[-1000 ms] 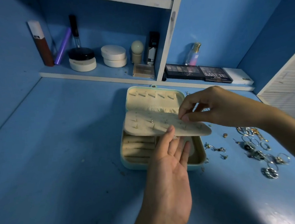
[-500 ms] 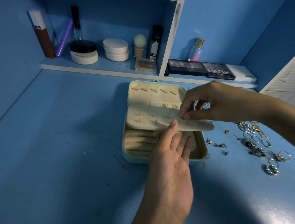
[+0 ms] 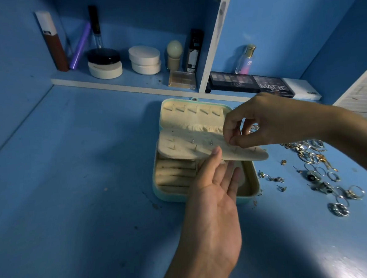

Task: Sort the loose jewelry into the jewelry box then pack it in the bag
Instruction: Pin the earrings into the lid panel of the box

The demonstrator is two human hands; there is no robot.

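Cream velvet earring flap steadied by left hand, fingers straight; right hand pinches, likely seating a stud; silver rings 3 o'clock.

1. The single head-worn camera sits close above the near side of the jewelry box, looking forward and down.
2. It faces the shelf beyond the box's far side.

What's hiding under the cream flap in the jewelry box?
Under the flap you can see cushioned ring rolls on the left and an open compartment on the right. The middle is hidden by the flap and the left hand propping it.
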